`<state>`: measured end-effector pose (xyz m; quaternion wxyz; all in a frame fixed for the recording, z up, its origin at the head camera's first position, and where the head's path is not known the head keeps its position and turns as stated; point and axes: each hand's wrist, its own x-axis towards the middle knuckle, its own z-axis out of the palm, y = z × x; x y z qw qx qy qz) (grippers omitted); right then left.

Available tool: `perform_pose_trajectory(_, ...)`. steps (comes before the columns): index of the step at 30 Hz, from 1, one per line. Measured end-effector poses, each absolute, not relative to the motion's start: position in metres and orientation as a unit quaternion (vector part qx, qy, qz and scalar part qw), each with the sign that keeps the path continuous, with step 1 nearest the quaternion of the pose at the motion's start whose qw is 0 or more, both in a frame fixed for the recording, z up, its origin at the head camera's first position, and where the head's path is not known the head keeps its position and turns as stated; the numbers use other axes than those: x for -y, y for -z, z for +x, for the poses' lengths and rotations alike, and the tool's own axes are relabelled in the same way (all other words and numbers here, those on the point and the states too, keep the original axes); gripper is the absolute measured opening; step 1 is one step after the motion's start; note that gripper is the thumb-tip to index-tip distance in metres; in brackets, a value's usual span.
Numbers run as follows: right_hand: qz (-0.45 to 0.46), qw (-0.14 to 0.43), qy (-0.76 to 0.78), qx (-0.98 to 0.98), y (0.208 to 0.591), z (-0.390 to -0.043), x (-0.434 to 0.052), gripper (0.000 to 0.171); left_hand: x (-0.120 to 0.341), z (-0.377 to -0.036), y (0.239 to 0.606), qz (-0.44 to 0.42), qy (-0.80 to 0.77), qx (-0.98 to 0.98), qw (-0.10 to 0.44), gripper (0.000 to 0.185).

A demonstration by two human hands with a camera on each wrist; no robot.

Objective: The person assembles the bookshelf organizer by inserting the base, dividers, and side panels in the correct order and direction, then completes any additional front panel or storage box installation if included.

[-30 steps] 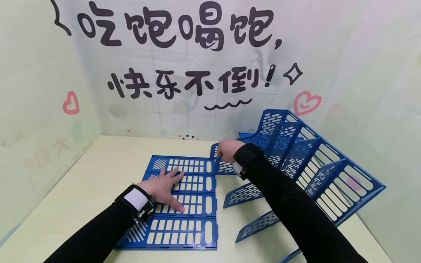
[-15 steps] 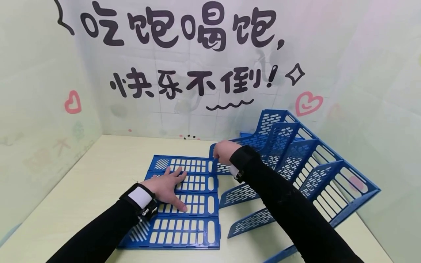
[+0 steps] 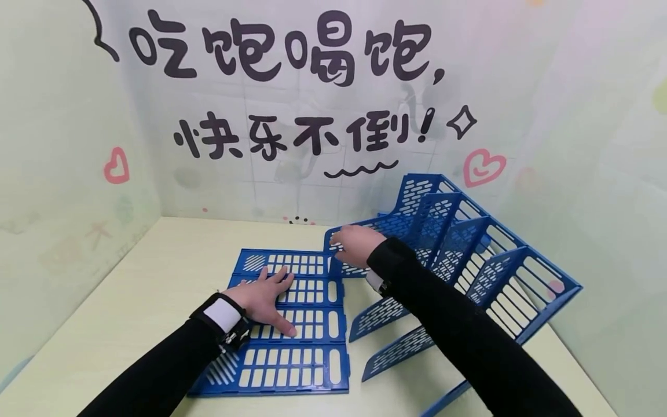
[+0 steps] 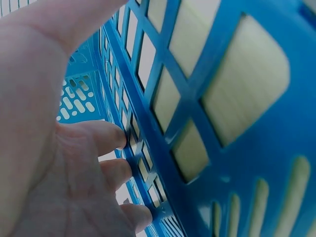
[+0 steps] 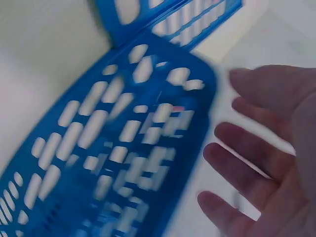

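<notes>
The flat blue slotted panel point(image 3: 285, 318) is lying on the pale tabletop point(image 3: 156, 272), made of 4 ribbed sections side by side, just left of a blue file rack point(image 3: 469, 260) whose dividers are fanning out toward it. The left hand point(image 3: 263, 298) is resting on the panel with fingers straight and spread, palm down; judging from this, it is pinning the panel so it does not slide. The left wrist view is showing the same: fingertips point(image 4: 116, 140) lying flat against the blue grid point(image 4: 197, 123), gripping nothing.

The right hand point(image 3: 354, 240) is sitting at the rounded end of the rack's nearest top divider point(image 3: 375, 231), close to the panel's far corner. In the right wrist view the hand point(image 5: 261, 163) is open, fingers apart and loose, just beside the divider's rounded tip point(image 5: 148, 138) and not closing on it; whether it is touching cannot be told through the blur. It is probably steadying the rack's loose end.

Behind, a wall banner point(image 3: 292, 87) is carrying large black characters and pink hearts.
</notes>
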<state>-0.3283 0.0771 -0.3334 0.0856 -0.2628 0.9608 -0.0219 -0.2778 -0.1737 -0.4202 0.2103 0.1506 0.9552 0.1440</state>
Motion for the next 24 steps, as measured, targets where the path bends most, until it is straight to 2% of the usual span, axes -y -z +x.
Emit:
perform_pose_trajectory(3, -0.279, 0.103, 0.014, -0.955, 0.325, -0.312, -0.079, 0.032, 0.175, -0.279, 0.421, 0.148, -0.137, -0.957, 0.209, 0.133)
perform_pose_trajectory(8, -0.271, 0.197, -0.069, -0.94, 0.331, -0.282, -0.084, 0.034, 0.175, -0.28, 0.423, 0.152, -0.137, -0.956, 0.209, 0.133)
perform_pose_trajectory(10, -0.269, 0.207, -0.099, -0.935, 0.337, -0.271, -0.087, 0.025, 0.174, -0.28, 0.424, 0.156, -0.141, -0.955, 0.209, 0.133)
perform_pose_trajectory(13, -0.284, 0.201, -0.118, -0.93, 0.339, -0.26, -0.09, 0.009, 0.172, -0.281, 0.424, 0.161, -0.141, -0.954, 0.21, 0.133)
perform_pose_trajectory(18, -0.315, 0.156, -0.117, -0.929, 0.331, -0.263, -0.089, 0.014, 0.173, -0.281, 0.424, 0.162, -0.138, -0.954, 0.21, 0.133)
perform_pose_trajectory(24, -0.289, 0.087, -0.118, -0.946, 0.335, -0.274, -0.081, 0.017, 0.172, -0.281, 0.423, 0.16, -0.144, -0.954, 0.21, 0.132)
